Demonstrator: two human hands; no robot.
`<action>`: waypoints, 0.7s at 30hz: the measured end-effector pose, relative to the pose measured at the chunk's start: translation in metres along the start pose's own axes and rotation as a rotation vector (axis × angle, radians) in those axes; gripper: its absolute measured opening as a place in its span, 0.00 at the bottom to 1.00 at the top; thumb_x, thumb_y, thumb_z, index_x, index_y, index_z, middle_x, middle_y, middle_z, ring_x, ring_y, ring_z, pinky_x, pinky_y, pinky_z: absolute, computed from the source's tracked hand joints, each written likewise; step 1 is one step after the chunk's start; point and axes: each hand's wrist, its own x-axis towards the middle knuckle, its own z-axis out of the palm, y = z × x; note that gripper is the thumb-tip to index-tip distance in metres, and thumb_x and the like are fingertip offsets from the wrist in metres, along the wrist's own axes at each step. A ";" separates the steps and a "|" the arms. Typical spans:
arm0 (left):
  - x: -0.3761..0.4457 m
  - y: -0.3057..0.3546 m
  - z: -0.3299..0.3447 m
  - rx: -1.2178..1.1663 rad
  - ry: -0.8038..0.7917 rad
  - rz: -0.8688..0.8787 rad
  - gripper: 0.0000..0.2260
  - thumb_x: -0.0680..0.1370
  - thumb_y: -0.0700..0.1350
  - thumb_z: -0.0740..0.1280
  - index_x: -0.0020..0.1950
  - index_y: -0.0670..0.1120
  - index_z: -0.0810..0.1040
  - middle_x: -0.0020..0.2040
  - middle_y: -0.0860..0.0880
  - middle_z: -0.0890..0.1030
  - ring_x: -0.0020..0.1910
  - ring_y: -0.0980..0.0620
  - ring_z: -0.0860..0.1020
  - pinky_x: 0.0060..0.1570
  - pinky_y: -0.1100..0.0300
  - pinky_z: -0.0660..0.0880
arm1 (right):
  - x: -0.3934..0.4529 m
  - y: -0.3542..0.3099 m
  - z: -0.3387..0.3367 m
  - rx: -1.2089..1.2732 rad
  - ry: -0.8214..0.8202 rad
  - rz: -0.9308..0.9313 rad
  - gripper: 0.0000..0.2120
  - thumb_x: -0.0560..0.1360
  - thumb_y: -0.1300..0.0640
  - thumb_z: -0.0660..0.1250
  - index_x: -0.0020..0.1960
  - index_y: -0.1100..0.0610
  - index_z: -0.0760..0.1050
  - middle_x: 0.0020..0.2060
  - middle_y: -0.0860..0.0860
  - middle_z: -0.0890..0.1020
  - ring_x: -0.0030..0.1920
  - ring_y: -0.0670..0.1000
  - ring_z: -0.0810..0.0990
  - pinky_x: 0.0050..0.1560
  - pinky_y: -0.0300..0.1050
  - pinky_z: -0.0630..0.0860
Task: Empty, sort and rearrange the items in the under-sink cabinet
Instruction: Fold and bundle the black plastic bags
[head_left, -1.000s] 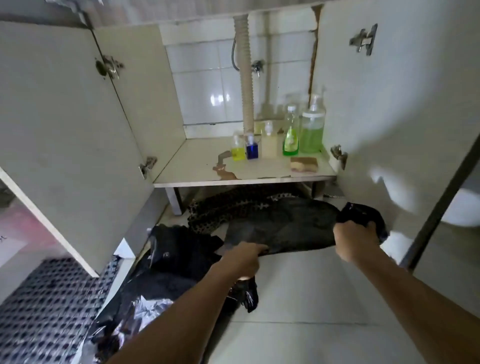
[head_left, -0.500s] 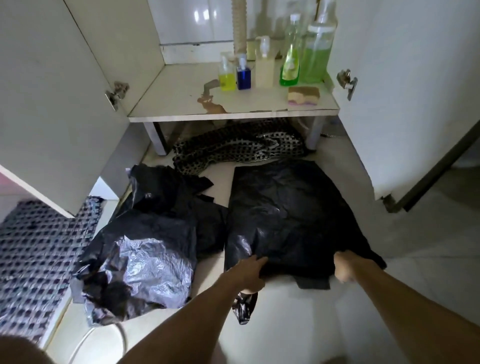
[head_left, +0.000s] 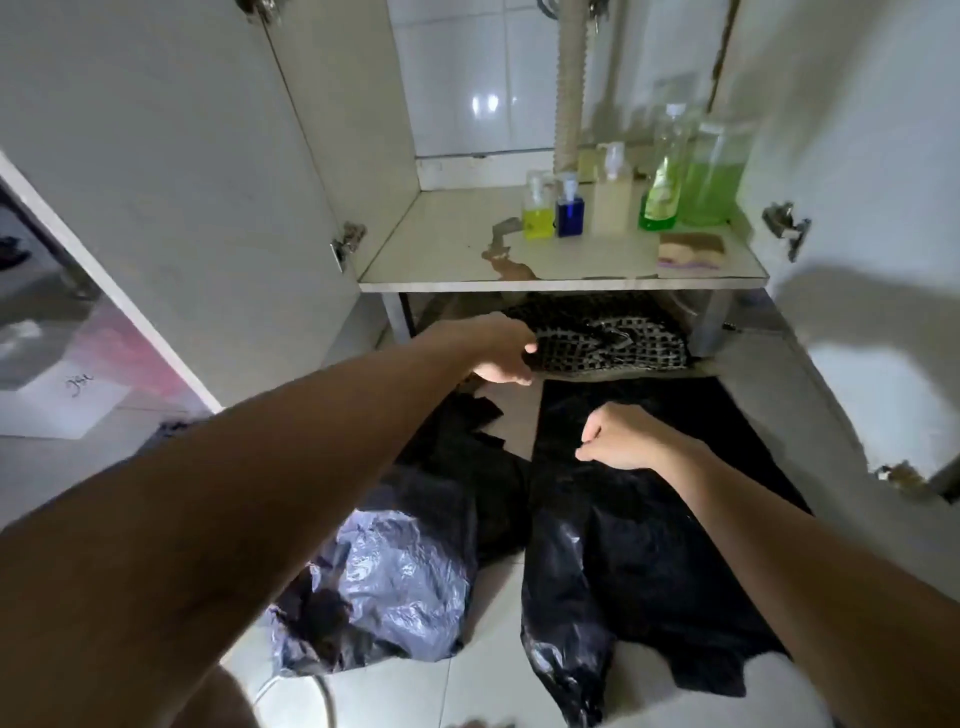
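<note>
1. The left hand (head_left: 501, 358) reaches under the shelf (head_left: 561, 283), its fingers curled onto the near left edge of the checked cloth (head_left: 608, 340). It looks like a grip, though whether the fabric is fully pinched I cannot tell.
2. The checked cloth lies bunched on the floor below the shelf and runs off to the right of those fingers. I would guess it is the next piece to be drawn out and sorted.
3. The right hand (head_left: 621, 439) rests over the flat black bag (head_left: 639, 545), fingers loosely curled and seemingly holding nothing, perhaps steadying the bag so it stays smooth.
4. The flat black bag spreads out under and nearer than the right fingers, laid out as if already sorted.
5. The crumpled bags (head_left: 395, 577) are heaped to the left of the right hand and nearer than the left fingers, probably awaiting flattening.
6. Well beyond both hands, the bottles (head_left: 665, 192) stand in a row at the shelf's back right with the sponge (head_left: 691, 249) just in front, so that part looks arranged.
</note>
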 end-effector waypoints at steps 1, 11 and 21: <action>-0.008 -0.013 -0.006 -0.013 0.020 -0.025 0.26 0.78 0.54 0.64 0.74 0.49 0.64 0.70 0.44 0.69 0.68 0.43 0.69 0.64 0.50 0.70 | 0.002 -0.018 0.001 0.021 0.004 -0.029 0.16 0.72 0.53 0.67 0.44 0.68 0.78 0.33 0.58 0.80 0.34 0.54 0.76 0.37 0.44 0.70; -0.075 -0.107 0.095 -0.018 -0.243 -0.308 0.22 0.75 0.51 0.68 0.64 0.38 0.75 0.61 0.40 0.78 0.60 0.42 0.76 0.53 0.57 0.73 | 0.024 -0.069 0.142 0.169 -0.114 0.074 0.25 0.71 0.38 0.62 0.45 0.62 0.75 0.43 0.57 0.78 0.45 0.55 0.77 0.37 0.40 0.67; -0.081 -0.129 0.118 -0.243 -0.297 -0.367 0.16 0.75 0.41 0.69 0.59 0.33 0.77 0.56 0.38 0.81 0.52 0.44 0.81 0.44 0.59 0.76 | 0.018 -0.119 0.141 0.589 0.109 0.035 0.15 0.72 0.58 0.70 0.54 0.67 0.76 0.49 0.59 0.82 0.51 0.58 0.81 0.52 0.48 0.76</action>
